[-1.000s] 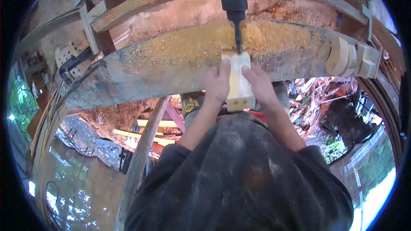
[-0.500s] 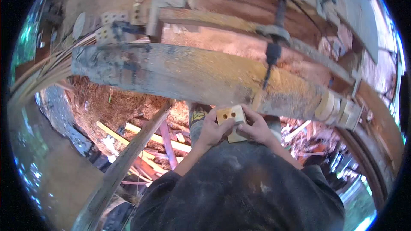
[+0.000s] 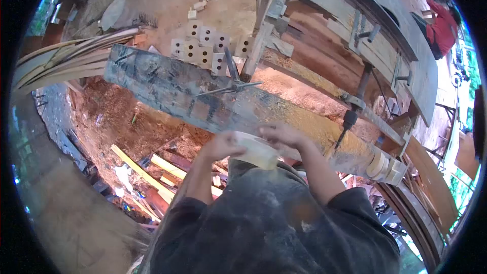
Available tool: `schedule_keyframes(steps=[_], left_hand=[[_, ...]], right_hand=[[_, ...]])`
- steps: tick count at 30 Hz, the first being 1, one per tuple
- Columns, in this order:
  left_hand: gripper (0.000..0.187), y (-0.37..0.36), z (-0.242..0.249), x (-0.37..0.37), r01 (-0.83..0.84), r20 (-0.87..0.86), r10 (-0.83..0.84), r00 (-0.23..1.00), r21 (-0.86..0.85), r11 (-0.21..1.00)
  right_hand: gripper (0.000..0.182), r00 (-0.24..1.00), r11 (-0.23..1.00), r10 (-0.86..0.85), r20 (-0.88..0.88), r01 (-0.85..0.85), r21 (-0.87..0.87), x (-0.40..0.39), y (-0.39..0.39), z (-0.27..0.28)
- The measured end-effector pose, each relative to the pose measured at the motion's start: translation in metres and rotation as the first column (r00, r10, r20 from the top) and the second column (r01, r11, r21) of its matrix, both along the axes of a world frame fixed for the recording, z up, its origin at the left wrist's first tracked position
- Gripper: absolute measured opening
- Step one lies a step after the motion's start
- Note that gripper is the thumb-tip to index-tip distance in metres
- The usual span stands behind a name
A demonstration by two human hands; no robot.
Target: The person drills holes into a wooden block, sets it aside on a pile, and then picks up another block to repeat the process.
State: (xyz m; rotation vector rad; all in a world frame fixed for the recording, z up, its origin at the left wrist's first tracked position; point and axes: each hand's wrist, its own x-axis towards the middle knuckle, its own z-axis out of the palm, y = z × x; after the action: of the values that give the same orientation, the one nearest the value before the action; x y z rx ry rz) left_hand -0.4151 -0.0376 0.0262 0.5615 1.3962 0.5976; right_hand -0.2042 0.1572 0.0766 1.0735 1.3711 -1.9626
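Shirt of dark, dust-marked cloth (image 3: 264,223) fills the nearest part of the view. Just beyond its front is the pale, smooth-faced wooden block (image 3: 261,156), tilted and slightly blurred. The bare left hand (image 3: 220,146) grasps the block at its left end, fingers bent over it. The bare right hand (image 3: 279,134), fingers curled, is at the block's far side; whether it touches the wood cannot be told.

Long yellow and brown wooden strips (image 3: 165,167) lie on the ground to the left. Beyond the hands runs a long, thick grey wooden plank (image 3: 177,83), dusted with yellow sawdust towards the right. A black cylindrical drill chuck (image 3: 350,118) with a slim dark bit (image 3: 341,138) points down over it, while curved pale wooden pieces (image 3: 379,166) sit at its right end. A spoked dark metal handle (image 3: 237,86) shows over its middle.

Farther off are pale rectangular blocks with dark round holes (image 3: 205,57), then small pale wooden offcuts (image 3: 200,5). At far right is a person in red clothing (image 3: 442,30)
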Motion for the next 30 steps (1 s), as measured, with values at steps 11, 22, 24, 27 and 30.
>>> schedule_keyframes(steps=[11, 22, 24, 27, 30], left_hand=[[0.031, 0.000, 0.144, -0.241, -0.572, -0.600, 0.577, 0.554, 0.229, 0.787], [0.049, 0.339, 0.037, -0.295, 0.001, -0.838, 0.203, 0.507, 0.235, 0.972], [0.048, 0.382, 0.019, -0.265, 0.139, -0.878, 0.060, 0.475, 0.142, 0.980], [0.050, 0.412, -0.017, -0.243, 0.247, -0.897, -0.066, 0.437, 0.049, 0.968], [0.049, 0.429, -0.050, -0.231, 0.275, -0.882, -0.138, 0.450, -0.010, 0.962]], right_hand=[[0.127, 0.725, 0.801, -0.168, 0.668, -0.294, 0.521, -0.037, 0.004, -0.084], [0.126, 0.679, 0.832, -0.155, 0.718, -0.302, 0.466, -0.044, 0.007, -0.073], [0.125, 0.685, 0.832, -0.143, 0.714, -0.308, 0.462, -0.040, 0.006, -0.080], [0.123, 0.692, 0.828, -0.128, 0.711, -0.320, 0.461, -0.044, 0.009, -0.076], [0.123, 0.708, 0.840, -0.085, 0.702, -0.328, 0.432, -0.046, 0.012, -0.068]])
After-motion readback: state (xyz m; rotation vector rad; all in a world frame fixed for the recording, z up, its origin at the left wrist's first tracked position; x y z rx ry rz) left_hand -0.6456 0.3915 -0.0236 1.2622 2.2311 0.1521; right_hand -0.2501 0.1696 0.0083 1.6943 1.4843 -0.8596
